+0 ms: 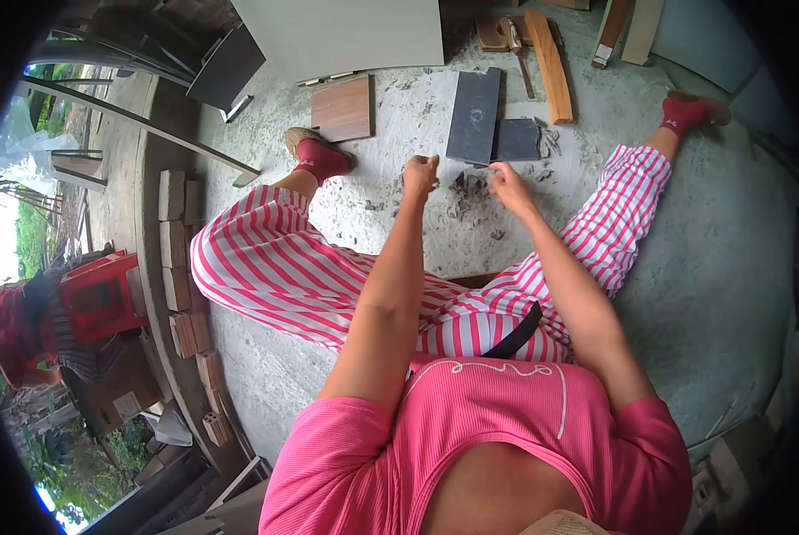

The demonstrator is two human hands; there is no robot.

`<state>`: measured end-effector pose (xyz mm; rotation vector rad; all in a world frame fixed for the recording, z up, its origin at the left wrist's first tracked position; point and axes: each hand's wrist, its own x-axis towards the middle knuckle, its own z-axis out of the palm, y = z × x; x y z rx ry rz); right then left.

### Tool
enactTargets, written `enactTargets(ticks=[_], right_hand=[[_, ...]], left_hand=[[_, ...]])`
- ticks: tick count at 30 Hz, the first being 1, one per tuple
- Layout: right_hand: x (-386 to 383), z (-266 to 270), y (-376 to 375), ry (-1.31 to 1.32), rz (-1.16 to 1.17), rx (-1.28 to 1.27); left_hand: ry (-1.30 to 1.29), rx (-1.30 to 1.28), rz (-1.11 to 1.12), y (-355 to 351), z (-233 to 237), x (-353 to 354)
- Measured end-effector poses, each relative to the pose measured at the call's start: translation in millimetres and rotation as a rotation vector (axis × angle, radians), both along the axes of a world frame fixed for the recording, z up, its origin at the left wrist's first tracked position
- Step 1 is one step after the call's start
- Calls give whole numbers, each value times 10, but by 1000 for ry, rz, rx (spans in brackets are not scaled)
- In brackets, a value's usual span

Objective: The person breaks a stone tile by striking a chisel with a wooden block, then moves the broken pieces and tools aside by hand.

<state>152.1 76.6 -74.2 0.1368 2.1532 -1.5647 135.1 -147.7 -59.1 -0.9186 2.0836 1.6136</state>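
Observation:
My left hand [420, 176] is closed over the concrete floor, fingers curled together; what they hold, if anything, is too small to make out. Just to its right lies a long dark grey slab [474, 116], with a scratched mark on its face. My right hand [511, 189] is by the slab's near corner, its index finger and thumb apart and nothing visible between them. A shorter dark piece [517, 140] with a ragged right end sits against the slab. Broken dark fragments [460, 198] are scattered on the floor between and below my hands.
A brown wood-grain board [341, 108] lies by my left foot. Beyond the slab are a narrow wooden strip [551, 67] and a handled tool [520, 58]. A pale panel [346, 36] stands at the back. Bricks [175, 245] line the left edge near a red chair [103, 294].

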Motion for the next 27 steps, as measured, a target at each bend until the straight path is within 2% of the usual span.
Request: enactTargets(ticks=[2, 4, 5, 7, 8, 9, 10, 11, 15, 16, 18, 22, 24, 26, 27], right_hand=[[-49, 25, 450, -236, -120, 31], [-90, -19, 807, -483, -443, -150], [-127, -28, 841, -471, -445, -166], [-184, -45, 844, -445, -687, -508], [-181, -8, 806, -435, -682, -525], [-132, 63, 695, -365, -550, -410], [-110, 122, 618, -296, -431, -282], [-107, 184, 576, -287, -423, -246], [-98, 311, 544, -261, -404, -203], [-80, 337, 549, -258, -428, -200], [-61, 424, 543, -212, -446, -222], [69, 368, 610, -226, -410, -111], [153, 315, 654, -209, -408, -60], [228, 348, 671, -168, -454, -61], [220, 386, 687, -177, -440, -31]], left_hand=[[51, -126, -9, -235, 237, -86], [73, -88, -37, -473, 516, -154], [74, -52, -54, -612, 652, -203], [99, -90, -130, -876, 1048, -279], [113, -164, -157, -964, 1344, -292], [254, -311, -178, -1181, 1850, -316], [290, -336, -220, -1294, 2155, -345], [284, -403, -269, -1323, 2521, -345], [398, -504, -416, -1672, 3243, -461], [336, -602, -435, -1668, 3492, -492], [370, -625, -482, -1710, 3803, -548], [450, -694, -562, -1497, 3912, -742], [542, -675, -691, -1421, 3658, -856], [456, -669, -850, -1323, 3313, -874], [470, -650, -833, -1388, 3253, -843]])
